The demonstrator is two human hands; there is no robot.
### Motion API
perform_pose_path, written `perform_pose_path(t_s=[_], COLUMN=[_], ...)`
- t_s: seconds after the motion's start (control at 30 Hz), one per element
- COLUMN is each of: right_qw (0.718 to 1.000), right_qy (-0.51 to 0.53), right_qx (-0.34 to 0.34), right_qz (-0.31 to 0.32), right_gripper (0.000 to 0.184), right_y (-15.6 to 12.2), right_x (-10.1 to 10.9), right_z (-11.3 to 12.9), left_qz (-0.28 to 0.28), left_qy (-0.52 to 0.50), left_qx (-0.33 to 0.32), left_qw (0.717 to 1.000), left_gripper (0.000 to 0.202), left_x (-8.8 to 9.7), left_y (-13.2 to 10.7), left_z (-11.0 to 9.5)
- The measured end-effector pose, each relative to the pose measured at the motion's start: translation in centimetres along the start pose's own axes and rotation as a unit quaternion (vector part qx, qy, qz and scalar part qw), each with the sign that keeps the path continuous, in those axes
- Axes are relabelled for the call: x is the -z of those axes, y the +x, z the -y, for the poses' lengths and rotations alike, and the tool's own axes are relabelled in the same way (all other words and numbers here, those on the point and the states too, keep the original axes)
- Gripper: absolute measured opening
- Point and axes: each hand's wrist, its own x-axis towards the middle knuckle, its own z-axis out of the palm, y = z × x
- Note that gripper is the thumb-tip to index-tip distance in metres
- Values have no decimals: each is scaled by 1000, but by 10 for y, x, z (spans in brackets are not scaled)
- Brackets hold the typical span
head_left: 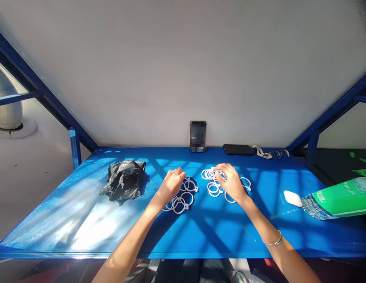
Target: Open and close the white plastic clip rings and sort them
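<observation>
Two clusters of white plastic rings lie on a blue table (pixel 82 220). My left hand (pixel 171 185) rests, fingers curled, on the left cluster of linked rings (pixel 180 199). Over the right pile of loose rings (pixel 211 184), my right hand (pixel 230 182) has its fingers bent down and pinched on a ring at the pile's top. A thin bracelet (pixel 274 240) circles my right wrist.
A crumpled black plastic bag (pixel 124 180) lies to the left. A dark phone (pixel 238 149), a small dark upright object (pixel 197 136) and a cord (pixel 264 153) sit by the back wall. At right lie a green-labelled water bottle (pixel 339 198) and a white oval object (pixel 292 198).
</observation>
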Motion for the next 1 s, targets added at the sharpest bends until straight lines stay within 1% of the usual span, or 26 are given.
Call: perform_pose_path(t_s=[0.07, 0.13, 0.23, 0.3, 0.4, 0.47, 0.53, 0.6, 0.73, 0.83, 0.9, 1.0], right_qw=[999, 995, 986, 981, 978, 975, 971, 965, 950, 932, 926, 933], right_qy=[24, 42, 65, 86, 116, 144, 179, 207, 238, 265, 277, 270], right_qx=[28, 49, 49, 35, 18, 11, 2, -15, -73, -115, -126, -118], right_qz=[26, 70, 146, 169, 172, 167, 161, 159, 186, 220, 225, 206], right_gripper=[19, 18, 31, 38, 45, 54, 65, 72, 66, 63, 64, 62], right_y=[-3, -8, -15, -19, -22, -23, -24, -25, -27, -26, -25, -22], right_x=[-5, -13, -22, -25, -25, -24, -24, -25, -30, -33, -34, -34], right_z=[11, 22, 36, 42, 47, 48, 49, 51, 53, 52, 51, 49], left_qz=[-3, -9, -24, -44, -79, -94, -99, -100, -111, -117, -114, -113], left_qy=[-33, -62, -91, -92, -90, -96, -101, -109, -140, -145, -146, -157], left_qx=[-11, -25, -41, -45, -56, -67, -75, -81, -110, -123, -121, -111], left_qw=[999, 998, 995, 994, 991, 989, 987, 986, 978, 975, 975, 975], left_gripper=[25, 23, 22, 22, 24, 24, 23, 23, 23, 25, 26, 27], left_x=[4, 7, 10, 11, 11, 10, 8, 7, 7, 8, 9, 11], left_y=[0, -1, -2, -2, -2, -1, -1, -1, -2, -2, -2, -2], left_z=[-5, -9, -14, -14, -13, -12, -12, -13, -18, -20, -18, -12])
